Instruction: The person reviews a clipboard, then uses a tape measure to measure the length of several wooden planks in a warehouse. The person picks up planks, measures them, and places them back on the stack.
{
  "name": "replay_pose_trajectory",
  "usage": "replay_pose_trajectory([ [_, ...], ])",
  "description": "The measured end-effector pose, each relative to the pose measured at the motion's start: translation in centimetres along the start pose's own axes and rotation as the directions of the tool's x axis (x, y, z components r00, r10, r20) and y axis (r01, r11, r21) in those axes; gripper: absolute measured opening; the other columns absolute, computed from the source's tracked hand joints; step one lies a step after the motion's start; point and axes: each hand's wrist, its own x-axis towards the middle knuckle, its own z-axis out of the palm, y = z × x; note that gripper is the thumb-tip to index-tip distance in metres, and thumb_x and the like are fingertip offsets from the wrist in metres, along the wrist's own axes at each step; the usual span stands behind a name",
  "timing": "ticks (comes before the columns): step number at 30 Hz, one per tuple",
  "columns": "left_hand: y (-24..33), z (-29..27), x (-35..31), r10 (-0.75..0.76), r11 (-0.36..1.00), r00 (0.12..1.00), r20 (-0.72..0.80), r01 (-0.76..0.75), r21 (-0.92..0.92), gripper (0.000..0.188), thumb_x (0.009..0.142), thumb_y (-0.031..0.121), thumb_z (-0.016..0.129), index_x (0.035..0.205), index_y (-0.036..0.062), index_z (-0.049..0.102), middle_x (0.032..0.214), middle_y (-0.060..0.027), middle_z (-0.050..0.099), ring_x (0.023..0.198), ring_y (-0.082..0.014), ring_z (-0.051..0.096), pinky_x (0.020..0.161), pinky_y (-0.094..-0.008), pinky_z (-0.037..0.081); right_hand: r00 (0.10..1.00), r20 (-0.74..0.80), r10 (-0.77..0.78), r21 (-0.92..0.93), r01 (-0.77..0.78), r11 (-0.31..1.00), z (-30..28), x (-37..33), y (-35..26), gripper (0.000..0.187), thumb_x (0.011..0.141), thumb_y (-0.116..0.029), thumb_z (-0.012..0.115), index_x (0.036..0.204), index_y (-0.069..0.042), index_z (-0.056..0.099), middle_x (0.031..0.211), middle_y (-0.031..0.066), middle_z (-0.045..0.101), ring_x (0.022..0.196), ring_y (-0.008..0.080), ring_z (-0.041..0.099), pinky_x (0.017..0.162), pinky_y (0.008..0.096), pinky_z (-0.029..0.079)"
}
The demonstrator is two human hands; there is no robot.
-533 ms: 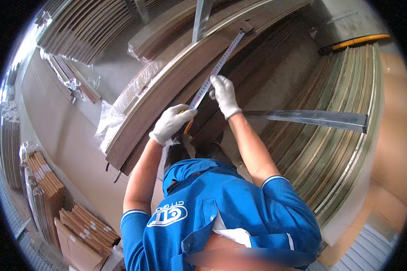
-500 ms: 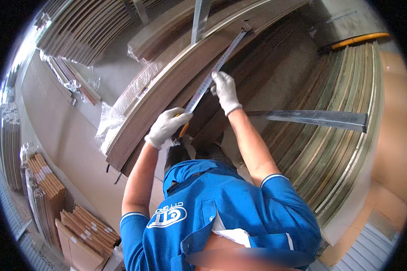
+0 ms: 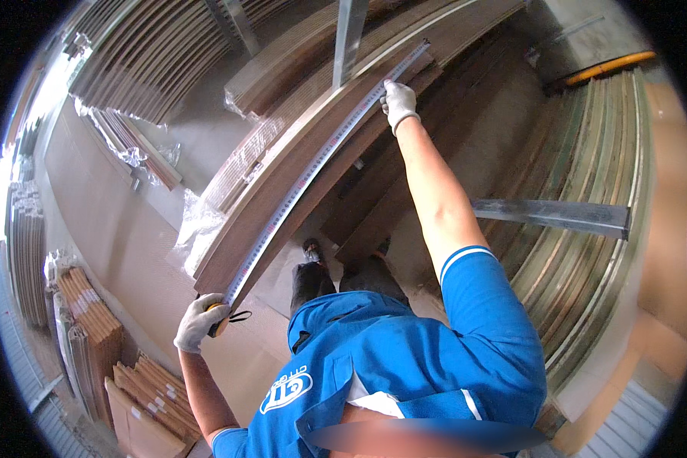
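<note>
A tape measure with a yellow and black case is gripped in my gloved left hand at the near-left end of a long dark brown board. Its white blade is pulled out along the brown boards, running up and to the right. Near the far end of the blade, my gloved right hand pinches it with thumb and fingers, and the blade's tip extends past that hand. A black strap hangs from the case. The palm side of the left hand is partly hidden.
Green-edged panels stand in a row at right, with a grey metal bar jutting over them. A metal post rises behind the brown boards. Crumpled plastic wrap lies beside the boards. Cardboard-wrapped stacks stand at lower left.
My left hand has moved down and left with the tape case, and my right hand up and right along the blade. More blade is out, and it now lies along the brown board.
</note>
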Motion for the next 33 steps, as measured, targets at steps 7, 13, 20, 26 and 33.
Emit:
replay_pose_trajectory([
  [7, 3.9, -0.6, 1.1, 0.178, 0.983, 0.983, 0.051, -0.18, 0.046, 0.042, 0.081, 0.03, 0.067, 0.103, -0.0051, 0.068, 0.091, -0.0095, 0.064, 0.082, -0.0178, 0.062, 0.075, -0.0317, 0.05, 0.993, -0.08, 0.082, -0.118, -0.091, 0.989, 0.3, 3.6, 0.8, 0.023, 0.092, -0.026, 0.064, 0.077, -0.01, 0.058, 0.057, 0.0041, 0.057, 0.037, 0.0122, 0.045, 0.034, 0.0286, 0.037],
  [13, 5.9, -2.2, 1.2, 0.135, 0.988, 0.988, 0.075, -0.14, 0.071, 0.045, 0.08, 0.033, 0.067, 0.103, -0.0054, 0.069, 0.093, -0.012, 0.066, 0.083, -0.0201, 0.064, 0.077, -0.0323, 0.052, 0.986, -0.125, 0.106, -0.159, -0.126, 0.979, 0.4, 4.3, 1.3, 0.022, 0.091, -0.024, 0.065, 0.077, -0.008, 0.058, 0.058, 0.0039, 0.056, 0.038, 0.012, 0.045, 0.034, 0.0269, 0.036],
  [20, 4.7, -2.9, 2.2, 0.141, 0.985, 0.987, 0.076, -0.148, 0.087, 0.044, 0.08, 0.033, 0.065, 0.101, -0.0056, 0.069, 0.092, -0.0121, 0.065, 0.082, -0.0207, 0.064, 0.077, -0.0329, 0.051, 0.993, -0.091, 0.079, -0.192, -0.096, 0.977, 1.2, 3.8, 1.4, 0.022, 0.09, -0.024, 0.066, 0.076, -0.009, 0.059, 0.058, 0.0038, 0.056, 0.038, 0.0117, 0.046, 0.034, 0.0266, 0.037],
  [26, 3.7, -3.0, 3.4, 0.168, 0.985, 0.976, 0.138, -0.17, 0.003, 0.039, 0.082, 0.027, 0.065, 0.101, -0.0067, 0.067, 0.09, -0.0084, 0.064, 0.082, -0.0148, 0.06, 0.073, -0.0304, 0.049, 0.991, -0.124, 0.058, -0.24, -0.086, 0.967, 1.0, 3.7, 1.1, 0.024, 0.089, -0.026, 0.067, 0.073, -0.01, 0.058, 0.057, 0.0031, 0.056, 0.038, 0.0116, 0.047, 0.034, 0.026, 0.038],
  [33, 1.4, -3.2, 4.3, 0.242, 0.963, 0.964, 0.107, -0.252, 0.096, 0.035, 0.08, 0.028, 0.066, 0.099, -0.0016, 0.068, 0.086, -0.0113, 0.065, 0.08, -0.0183, 0.063, 0.077, -0.0318, 0.051, 0.998, -0.05, 0.035, -0.16, -0.042, 0.986, 0.1, 4.4, 3.0, 0.021, 0.086, -0.023, 0.071, 0.072, -0.016, 0.057, 0.054, 0.0002, 0.051, 0.04, 0.0134, 0.045, 0.037, 0.0281, 0.036],
])
